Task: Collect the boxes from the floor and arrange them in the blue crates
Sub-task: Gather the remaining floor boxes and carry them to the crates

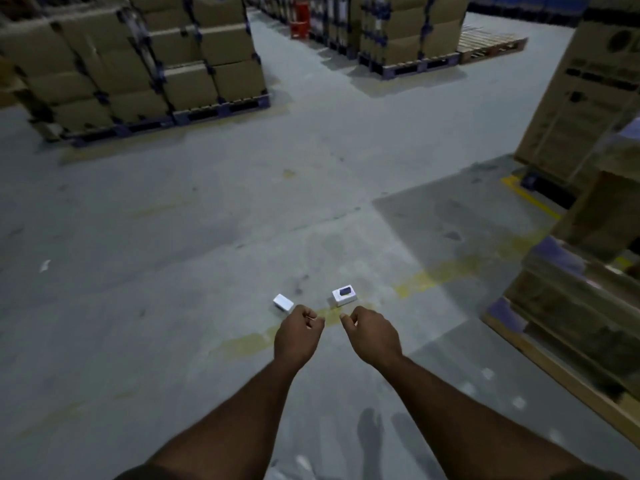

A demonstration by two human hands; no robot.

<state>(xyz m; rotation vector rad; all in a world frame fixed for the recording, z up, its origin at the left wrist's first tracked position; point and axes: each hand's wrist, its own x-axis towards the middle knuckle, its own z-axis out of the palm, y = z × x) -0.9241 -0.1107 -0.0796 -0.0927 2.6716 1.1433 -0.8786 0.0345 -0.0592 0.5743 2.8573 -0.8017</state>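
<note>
Two small white boxes lie on the grey concrete floor ahead of me. The plain white box is on the left; the box with a dark picture on top is on the right. My left hand is stretched out just short of the plain box, fingers loosely curled, holding nothing. My right hand hangs the same way just below and to the right of the pictured box, apart from it. No blue crate is in view.
Pallets stacked with brown cartons stand at the back left and back centre. A tall carton and a wooden pallet with wrapped cartons line the right side. A faded yellow line crosses the floor.
</note>
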